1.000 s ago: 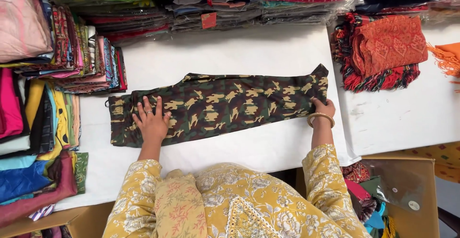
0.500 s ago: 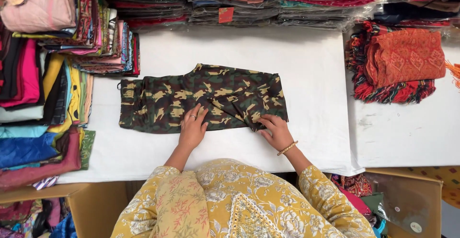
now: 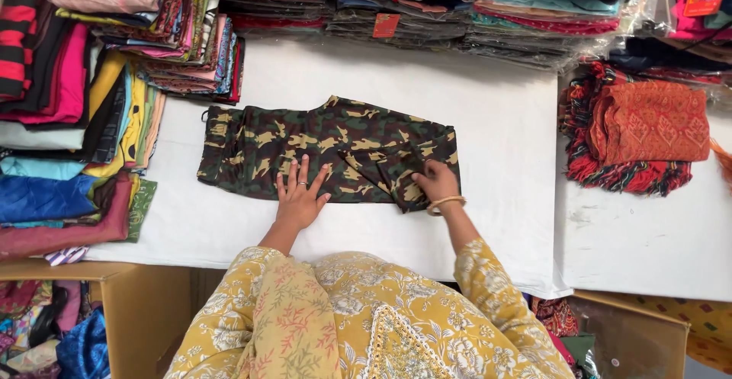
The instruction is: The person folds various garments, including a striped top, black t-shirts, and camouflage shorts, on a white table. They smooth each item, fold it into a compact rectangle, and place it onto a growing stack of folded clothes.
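Right hand point(image 3: 436, 186) pinches a folded-over corner of the camouflage trousers point(image 3: 328, 150), fingers closed on the cloth near the lower right end. Left hand point(image 3: 300, 194) is not gripping: palm flat, fingers spread, pressing down on the lower edge of the trousers near the middle. A ring shows on one left finger, a bangle point(image 3: 445, 204) on the right wrist.

The trousers lie folded on the white table point(image 3: 503, 158), long side running left to right, roughly centred (right end doubled back over itself, a bit rumpled).

Containers: a cardboard box point(image 3: 145, 303) under the table at lower left with mixed coloured fabric showing beside it; another box point(image 3: 640, 333) at lower right, with some coloured cloth at its left side, contents hard to make out.

Surface: the table is covered in white sheeting. A stack of folded fabrics point(image 3: 69, 120) sits on the left edge, just beside the trousers' left end but apart from it. A row of packed garments in clear bags point(image 3: 473, 13) runs along the far edge. On the right, a red-orange patterned shawl with fringe point(image 3: 648, 127), well apart from the trousers.

Person wears a yellow floral top point(image 3: 358, 318).
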